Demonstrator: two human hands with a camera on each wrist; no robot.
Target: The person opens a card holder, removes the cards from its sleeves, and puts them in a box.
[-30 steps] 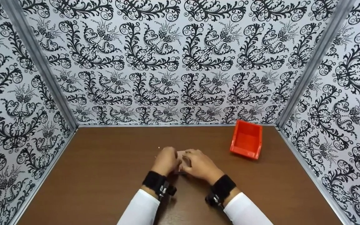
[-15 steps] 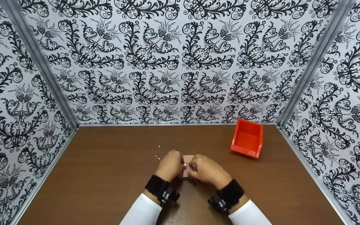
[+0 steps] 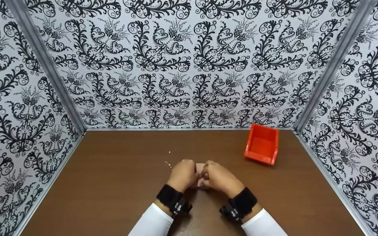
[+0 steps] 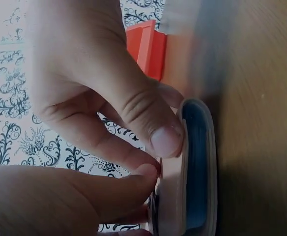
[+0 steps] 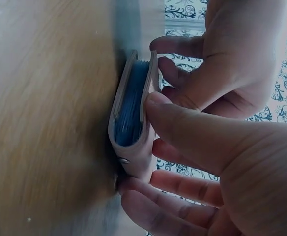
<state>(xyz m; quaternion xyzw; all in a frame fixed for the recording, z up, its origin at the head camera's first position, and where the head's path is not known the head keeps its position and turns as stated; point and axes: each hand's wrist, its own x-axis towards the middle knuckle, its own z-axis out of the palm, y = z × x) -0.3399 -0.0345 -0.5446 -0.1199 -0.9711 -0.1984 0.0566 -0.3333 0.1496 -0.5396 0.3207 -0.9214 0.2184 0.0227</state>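
Note:
A pale pink card holder point(image 3: 200, 167) lies on the table between both hands. Side on, in the left wrist view, its cover wraps a stack of blue sleeves point(image 4: 196, 167). The right wrist view shows a small metal snap point(image 5: 125, 161) on its rounded edge. My left hand point(image 3: 183, 175) grips the holder's left side with curled fingers. My right hand point(image 3: 221, 177) holds the other side, its thumb point(image 5: 159, 102) on the upper cover and fingers around the edge. The fingertips partly hide the upper face.
A red bin point(image 3: 262, 144) stands at the back right of the brown table point(image 3: 126, 183). Tiny bright specks point(image 3: 168, 164) lie just beyond my left hand. Patterned walls point(image 3: 189, 65) enclose the back and sides.
Both hands and the card holder have shifted slightly right and nearer. More of the holder's pink cover shows between the hands than a second ago. The bin stays where it was.

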